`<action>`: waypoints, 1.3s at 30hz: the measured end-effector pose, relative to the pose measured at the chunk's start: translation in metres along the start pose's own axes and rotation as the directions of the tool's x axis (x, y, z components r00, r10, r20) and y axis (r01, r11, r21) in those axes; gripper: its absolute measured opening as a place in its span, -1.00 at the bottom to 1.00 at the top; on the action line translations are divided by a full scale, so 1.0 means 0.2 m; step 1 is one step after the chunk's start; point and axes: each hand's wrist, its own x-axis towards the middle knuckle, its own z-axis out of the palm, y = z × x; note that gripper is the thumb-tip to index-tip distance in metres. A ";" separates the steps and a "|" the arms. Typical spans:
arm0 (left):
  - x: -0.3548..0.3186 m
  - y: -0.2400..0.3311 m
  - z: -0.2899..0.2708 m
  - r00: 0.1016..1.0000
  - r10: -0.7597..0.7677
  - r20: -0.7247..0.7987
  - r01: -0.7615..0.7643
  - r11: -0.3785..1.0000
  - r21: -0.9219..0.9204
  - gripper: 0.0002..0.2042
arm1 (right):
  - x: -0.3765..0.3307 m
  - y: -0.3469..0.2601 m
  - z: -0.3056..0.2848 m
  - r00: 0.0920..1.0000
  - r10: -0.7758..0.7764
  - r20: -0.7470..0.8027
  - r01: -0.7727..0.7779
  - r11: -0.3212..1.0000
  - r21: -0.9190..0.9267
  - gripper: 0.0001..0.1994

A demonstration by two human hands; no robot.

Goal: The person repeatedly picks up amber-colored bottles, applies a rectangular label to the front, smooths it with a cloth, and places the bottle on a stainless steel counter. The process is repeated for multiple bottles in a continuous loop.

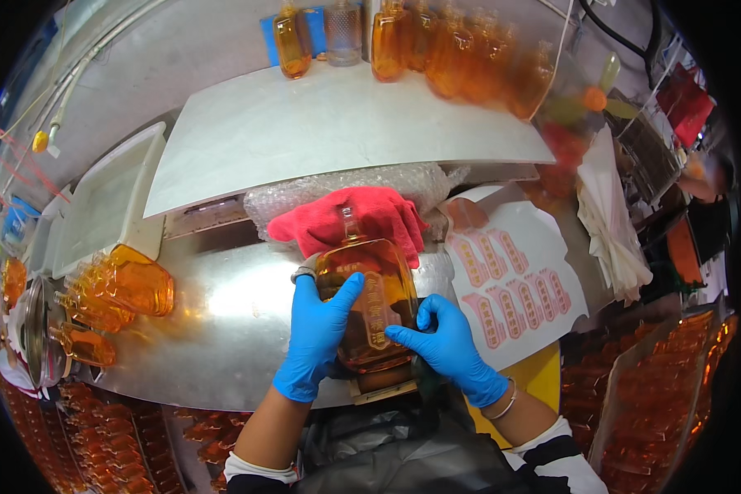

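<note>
An amber glass bottle point(399, 284) lies tilted in front of me, its neck pointing away over a bunched red cloth point(346, 216). My left hand point(321, 329), in a blue glove, is closed round the bottle's left side with its thumb on the front. A long pink and gold label point(376, 309) runs down the front face. At the label's lower right edge rests the thumb of my right hand point(449, 342), also gloved in blue. Its other fingers are curled by the bottle's right side; something dark shows between them, too unclear to name.
A white sheet point(510, 329) with several pink labels lies on the right. Amber bottles point(140, 280) cluster on the metal table's left, near a white plastic tray point(111, 198). More bottles point(461, 53) line the back of a raised white board point(305, 123). Bubble wrap point(272, 202) lies behind the cloth.
</note>
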 end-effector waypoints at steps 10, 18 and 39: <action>0.03 -0.02 0.02 0.997 0.030 -0.072 -0.023 0.995 0.096 -0.53 | -0.01 -0.02 0.06 0.989 0.087 -0.122 -0.072 0.990 0.124 -0.64; 0.04 -0.06 0.01 0.992 0.098 -0.084 -0.083 0.982 0.169 -0.52 | -0.01 0.04 0.08 0.987 0.029 -0.158 -0.008 0.991 0.133 -0.66; 0.06 -0.02 -0.04 0.998 -0.051 0.034 0.047 0.993 0.110 -0.51 | -0.01 -0.02 0.01 0.993 0.119 -0.006 -0.116 0.976 0.183 -0.68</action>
